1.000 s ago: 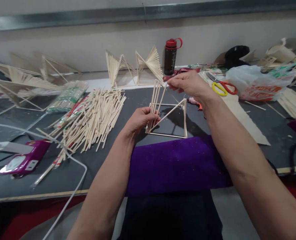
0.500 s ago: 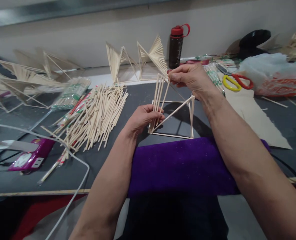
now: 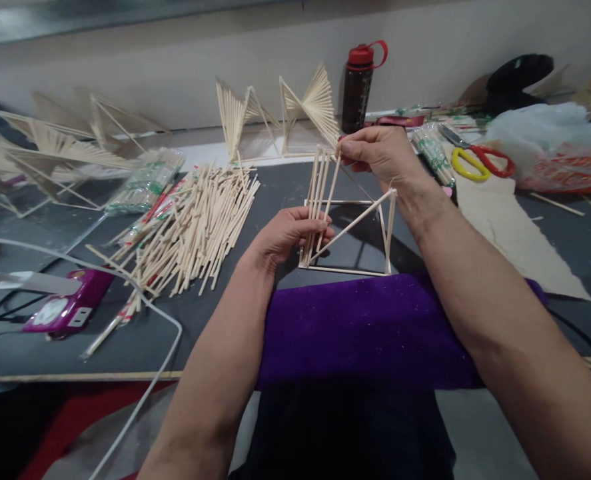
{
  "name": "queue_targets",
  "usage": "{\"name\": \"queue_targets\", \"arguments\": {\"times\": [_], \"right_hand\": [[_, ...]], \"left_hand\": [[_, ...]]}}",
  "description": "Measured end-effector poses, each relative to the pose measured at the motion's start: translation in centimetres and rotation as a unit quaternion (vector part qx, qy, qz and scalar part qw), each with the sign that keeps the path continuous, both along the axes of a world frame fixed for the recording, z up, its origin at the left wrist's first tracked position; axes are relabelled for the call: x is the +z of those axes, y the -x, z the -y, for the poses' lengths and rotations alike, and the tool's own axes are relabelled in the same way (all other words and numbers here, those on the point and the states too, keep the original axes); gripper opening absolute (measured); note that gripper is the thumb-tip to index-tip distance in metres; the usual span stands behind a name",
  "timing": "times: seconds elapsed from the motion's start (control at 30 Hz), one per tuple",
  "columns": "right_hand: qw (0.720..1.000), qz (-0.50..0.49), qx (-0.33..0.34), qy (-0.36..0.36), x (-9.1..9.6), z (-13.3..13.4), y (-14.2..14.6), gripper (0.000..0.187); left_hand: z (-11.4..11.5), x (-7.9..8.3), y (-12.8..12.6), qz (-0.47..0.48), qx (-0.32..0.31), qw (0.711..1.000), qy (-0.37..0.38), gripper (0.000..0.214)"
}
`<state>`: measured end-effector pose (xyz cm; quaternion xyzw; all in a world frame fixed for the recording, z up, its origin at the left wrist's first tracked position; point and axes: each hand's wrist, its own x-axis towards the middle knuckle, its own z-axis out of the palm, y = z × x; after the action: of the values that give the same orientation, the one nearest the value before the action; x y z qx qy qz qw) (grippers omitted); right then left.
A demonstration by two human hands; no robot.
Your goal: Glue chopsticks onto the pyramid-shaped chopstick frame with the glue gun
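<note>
A small frame of thin wooden sticks (image 3: 351, 271) stands on the dark table, with several slanted sticks rising along its left side. My left hand (image 3: 295, 230) is closed at that lower left side, with its thumb and fingers around the lower end of a single wooden stick (image 3: 330, 193). The same stick leans up to my right hand (image 3: 378, 152), which pinches its top end between thumb and fingers. Part of the frame's left side is hidden behind my left fingers. A purple cloth (image 3: 365, 333) lies in front of the frame.
Loose sticks (image 3: 200, 233) are heaped at the left, beside a bagged bundle (image 3: 148, 180) and a purple power strip (image 3: 70, 310) with a white cable. Finished stick models (image 3: 308, 110) and a bottle (image 3: 356, 93) stand behind. Scissors (image 3: 475, 163) and a plastic bag (image 3: 550, 150) are at right.
The whole view has shifted slightly. Both hands keep hold of the same stick at the frame, with hardly any movement.
</note>
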<state>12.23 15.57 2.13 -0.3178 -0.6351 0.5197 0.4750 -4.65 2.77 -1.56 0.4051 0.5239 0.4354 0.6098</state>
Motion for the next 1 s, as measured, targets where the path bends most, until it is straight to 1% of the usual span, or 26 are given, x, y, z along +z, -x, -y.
{"name": "queue_targets", "arguments": {"times": [0.17,0.27,0.33,0.57,0.73,0.87,1.0], "right_hand": [[0.999,-0.006,0.019,0.044,0.0,-0.3,0.2,0.015],[0.997,-0.005,0.019,0.073,-0.2,-0.7,0.3,0.013],[0.997,-0.003,0.019,0.08,-0.3,-0.8,0.4,0.013],[0.999,0.001,-0.013,0.032,-0.4,0.0,0.7,0.012],[1.0,0.018,-0.015,-0.002,0.2,0.8,0.4,0.011],[0.999,0.03,-0.016,-0.028,0.6,1.3,0.4,0.01],[0.999,0.029,-0.004,-0.024,0.8,1.6,0.4,0.011]], "left_hand": [[-0.1,0.0,0.0,0.024,0.001,1.0,0.002,0.02],[-0.1,0.0,0.0,0.029,0.003,1.0,0.004,0.02],[-0.1,0.0,0.0,0.025,0.008,1.0,0.006,0.019],[-0.2,-0.1,0.0,0.016,-0.001,1.0,0.006,0.017],[-0.2,-0.1,0.1,0.014,-0.01,1.0,-0.002,0.017],[-0.1,0.0,0.1,0.016,-0.005,1.0,-0.005,0.018],[0.0,0.1,0.1,0.017,-0.003,1.0,-0.001,0.017]]}}
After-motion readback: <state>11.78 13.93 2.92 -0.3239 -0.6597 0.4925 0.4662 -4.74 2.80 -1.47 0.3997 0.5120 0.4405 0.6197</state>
